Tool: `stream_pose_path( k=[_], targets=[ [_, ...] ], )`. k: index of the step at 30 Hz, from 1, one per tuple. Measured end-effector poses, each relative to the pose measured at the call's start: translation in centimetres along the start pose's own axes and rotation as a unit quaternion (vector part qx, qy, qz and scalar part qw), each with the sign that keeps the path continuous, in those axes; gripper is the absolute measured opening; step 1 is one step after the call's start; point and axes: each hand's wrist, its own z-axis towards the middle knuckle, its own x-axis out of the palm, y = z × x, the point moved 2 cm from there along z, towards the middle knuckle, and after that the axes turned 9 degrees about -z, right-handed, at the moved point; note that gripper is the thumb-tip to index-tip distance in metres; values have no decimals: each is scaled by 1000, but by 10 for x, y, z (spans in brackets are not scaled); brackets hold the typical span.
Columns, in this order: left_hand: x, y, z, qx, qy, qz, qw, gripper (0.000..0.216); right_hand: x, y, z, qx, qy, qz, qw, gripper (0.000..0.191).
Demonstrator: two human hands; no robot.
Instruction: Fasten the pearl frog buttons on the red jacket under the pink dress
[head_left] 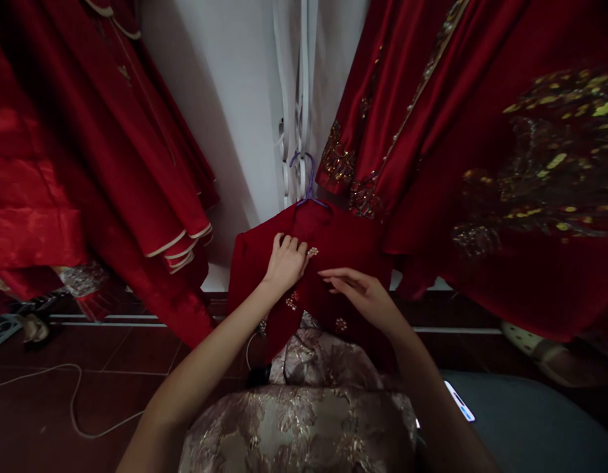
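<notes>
A dark red jacket hangs in front of me on a purple hanger. My left hand lies on its upper front, the fingers curled at the edge next to a jewelled flower button; what they grip is hidden. My right hand is just to the right, fingers stretched out toward the jacket front, with nothing visible in them. Lower on the jacket are another flower button on the left and a flower button on the right. The lower front parts over a patterned brocade cloth on my lap.
Red garments hang at the left, and red garments with gold sequins at the right. White metal bars stand behind the hanger. A lit phone lies on a grey seat. A pale cable crosses the tiled floor.
</notes>
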Motion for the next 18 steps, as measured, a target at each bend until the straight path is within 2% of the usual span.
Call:
stream_pose_path(
  k=[3,6,14,18],
  targets=[
    [0,-1,-1,-5,-7,-10,1000,18,-9,-18,-9,34,19,-9,999,33],
    [0,-3,0,-8,-5,-34,999,15,-17,-26,-9,43,11,-8,999,34],
    [-3,-5,1,28,22,-30,999,21,-21,-27,-8,41,-13,-22,999,34],
    [-4,-5,1,47,17,-48,998,26,-22,-23,-7,32,-61,38,997,30]
  ],
)
